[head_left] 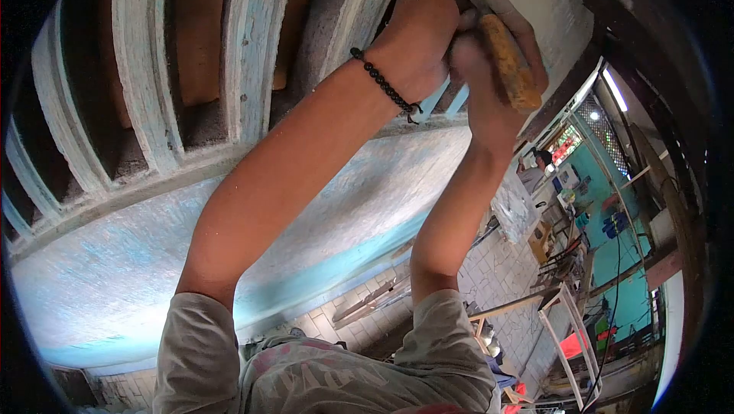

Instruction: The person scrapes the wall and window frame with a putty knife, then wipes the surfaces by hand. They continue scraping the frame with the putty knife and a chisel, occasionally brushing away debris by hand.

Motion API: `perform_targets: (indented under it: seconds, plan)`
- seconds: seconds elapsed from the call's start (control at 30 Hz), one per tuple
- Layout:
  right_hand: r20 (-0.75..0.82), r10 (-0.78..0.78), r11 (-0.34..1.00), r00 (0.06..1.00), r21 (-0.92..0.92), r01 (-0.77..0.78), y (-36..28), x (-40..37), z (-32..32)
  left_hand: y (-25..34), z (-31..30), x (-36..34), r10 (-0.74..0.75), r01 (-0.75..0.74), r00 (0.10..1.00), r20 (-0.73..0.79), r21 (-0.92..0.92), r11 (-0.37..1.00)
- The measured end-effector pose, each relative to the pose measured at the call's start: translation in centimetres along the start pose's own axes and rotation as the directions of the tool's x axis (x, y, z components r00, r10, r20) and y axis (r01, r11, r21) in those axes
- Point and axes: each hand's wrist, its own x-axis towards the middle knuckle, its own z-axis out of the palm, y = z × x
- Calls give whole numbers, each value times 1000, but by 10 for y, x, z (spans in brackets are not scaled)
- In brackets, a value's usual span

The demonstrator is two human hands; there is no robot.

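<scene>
your right hand (489,100) curls closed round the block (508,62), apparently working overhead; whether your left hand (423,20) is open or gripping, i can't tell. keep control steady.

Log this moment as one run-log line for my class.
right hand: grips worn yellow-brown block | left hand: raised close beside right | left wrist: black beaded bracelet | nearby: blue-white painted slats

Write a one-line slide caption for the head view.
Right hand gripping a worn yellow-brown piece, left hand close by, beside weathered blue-white slats.
</scene>
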Motion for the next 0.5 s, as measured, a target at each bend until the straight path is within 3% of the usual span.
perform_targets:
  seconds: [0.03, 0.1, 0.13, 0.2, 0.27, 0.33, 0.37, 0.43, 0.5]
  plan:
    - [-84, 43, 984, 996, -170, -57, 0, 2, 0, -3, 1, 3, 11, -8, 999, 44, -61, 998]
    - [-179, -94, 953, 979, -300, 36, 6, 16, 9, -5, 1, 5, 36, -13, 991, 127, -179, 984]
    - [-220, -165, 928, 961, -366, 76, 13, 23, 13, -5, 0, 4, 35, -19, 993, 115, -132, 991]
    - [-286, -129, 973, 950, -220, 66, 35, 40, 4, -5, -1, 1, 35, -32, 995, 90, -32, 999]
    - [-375, -75, 996, 924, 6, 84, 43, 59, 15, -8, 2, -24, 101, -92, 992, -70, 110, 990]
    - [-312, -152, 961, 938, 175, 214, 45, 66, 23, -11, -1, -48, 149, -111, 979, -137, 251, 962]
    - [-288, -196, 927, 937, 258, 273, 47, 70, 25, -10, -7, -60, 316, -260, 946, -71, 416, 871]
    - [-358, -269, 890, 894, 263, 373, 55, 81, 34, -3, -19, -88, 569, -509, 809, 147, 660, 553]
    - [-463, -282, 868, 840, 250, 429, 57, 81, 53, 27, -22, -113, 600, -520, 762, 242, 781, 346]
